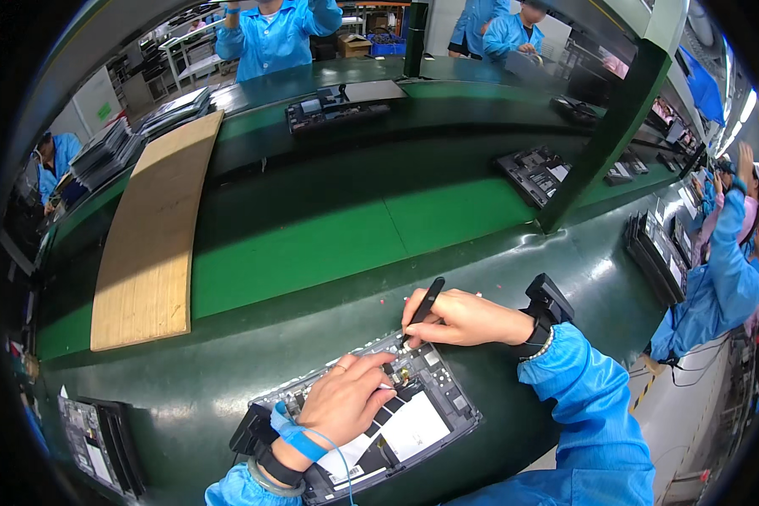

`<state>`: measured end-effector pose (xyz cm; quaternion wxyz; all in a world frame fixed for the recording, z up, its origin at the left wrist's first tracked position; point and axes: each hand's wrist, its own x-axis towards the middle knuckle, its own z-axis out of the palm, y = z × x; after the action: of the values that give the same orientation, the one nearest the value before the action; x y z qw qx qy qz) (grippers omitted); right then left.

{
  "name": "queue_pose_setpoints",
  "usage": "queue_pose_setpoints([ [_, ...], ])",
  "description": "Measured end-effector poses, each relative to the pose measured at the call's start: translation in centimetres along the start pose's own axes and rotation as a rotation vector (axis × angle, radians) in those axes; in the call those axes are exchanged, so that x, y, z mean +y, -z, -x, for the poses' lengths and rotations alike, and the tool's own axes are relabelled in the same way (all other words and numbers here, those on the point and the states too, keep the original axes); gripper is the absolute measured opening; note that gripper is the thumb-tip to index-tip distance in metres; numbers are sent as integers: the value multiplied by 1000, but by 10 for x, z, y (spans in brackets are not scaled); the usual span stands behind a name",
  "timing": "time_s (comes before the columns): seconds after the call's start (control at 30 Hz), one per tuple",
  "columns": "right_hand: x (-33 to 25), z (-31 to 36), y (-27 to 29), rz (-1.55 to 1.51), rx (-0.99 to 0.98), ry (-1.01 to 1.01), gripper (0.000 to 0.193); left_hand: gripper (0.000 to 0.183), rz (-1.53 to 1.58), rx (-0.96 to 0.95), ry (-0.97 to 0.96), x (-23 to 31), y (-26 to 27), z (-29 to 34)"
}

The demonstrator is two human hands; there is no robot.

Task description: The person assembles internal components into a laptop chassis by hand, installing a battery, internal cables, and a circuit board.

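Note:
An opened laptop base (460, 417) lies on the dark green bench in front of me, its circuit board and white-labelled parts bare. My right hand (455, 319) grips a black pen-shaped tool (430, 297), held slanted with its lower end at the board's far edge. Over the board's middle rests my left hand (341, 396), fingers spread and touching the inner parts; what lies under its palm is hidden. A blue strap (299, 440) with a thin cord circles the left wrist. Both wrists also carry black devices.
Stacked laptop parts stand at the left (101, 447) and right (656, 253). Beyond the bench edge runs a green conveyor belt (337, 253) with a wooden board (156, 244) and more opened laptop bases (535, 173). A green post (599, 143) rises at right. Several people in blue work around.

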<state>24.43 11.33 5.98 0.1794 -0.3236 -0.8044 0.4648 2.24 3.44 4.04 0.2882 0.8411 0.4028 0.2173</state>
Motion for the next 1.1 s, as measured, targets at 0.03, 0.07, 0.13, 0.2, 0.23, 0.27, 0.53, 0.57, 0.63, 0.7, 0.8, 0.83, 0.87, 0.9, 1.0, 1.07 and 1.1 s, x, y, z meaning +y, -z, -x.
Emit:
queue_pose_setpoints([
  [0.03,2,-3,1,37,-31,21,15,12,-11,-11,-9,0,0,0],
  [0.07,4,-4,2,31,-32,21,15,12,-22,-22,-19,0,0,0],
  [0.13,6,-7,6,-6,-59,33,15,11,-43,-32,-19,1,-1,-1],
  [0.2,9,-9,7,-19,-67,56,15,10,-136,-15,-53,1,-3,-2],
  [0.23,11,-9,7,-27,-73,78,14,10,-137,-11,-44,1,-4,-3],
  [0.27,12,-10,7,-31,-74,78,14,10,-136,-14,-42,1,-4,-3],
  [0.53,11,-15,7,56,-113,82,16,10,-79,-37,-6,1,-2,-3],
  [0.57,10,-15,7,56,-113,82,16,10,-79,-37,-6,1,-2,-3],
  [0.63,9,-15,7,74,-115,62,16,9,-96,-27,-24,0,-3,-3],
  [0.7,11,-15,5,72,-107,76,16,9,-109,-48,-38,1,-1,-4],
  [0.8,10,-17,5,102,-104,89,16,10,-164,-101,-61,1,1,-9],
  [0.83,9,-17,5,134,-110,87,15,11,-206,-134,-68,1,2,-11],
  [0.87,9,-16,5,135,-109,87,15,11,-206,-134,-68,3,3,-12],
  [0.9,9,-17,4,99,-98,77,16,12,-215,-159,-40,5,5,-13],
  [1.0,10,-15,0,42,37,76,16,14,-222,-110,-20,4,3,-12],
  [1.07,7,-7,-6,23,164,86,16,14,-220,-38,-32,0,-2,-7],
  [1.1,4,1,-12,-188,230,54,15,14,-18,79,31,-2,-3,0],
])
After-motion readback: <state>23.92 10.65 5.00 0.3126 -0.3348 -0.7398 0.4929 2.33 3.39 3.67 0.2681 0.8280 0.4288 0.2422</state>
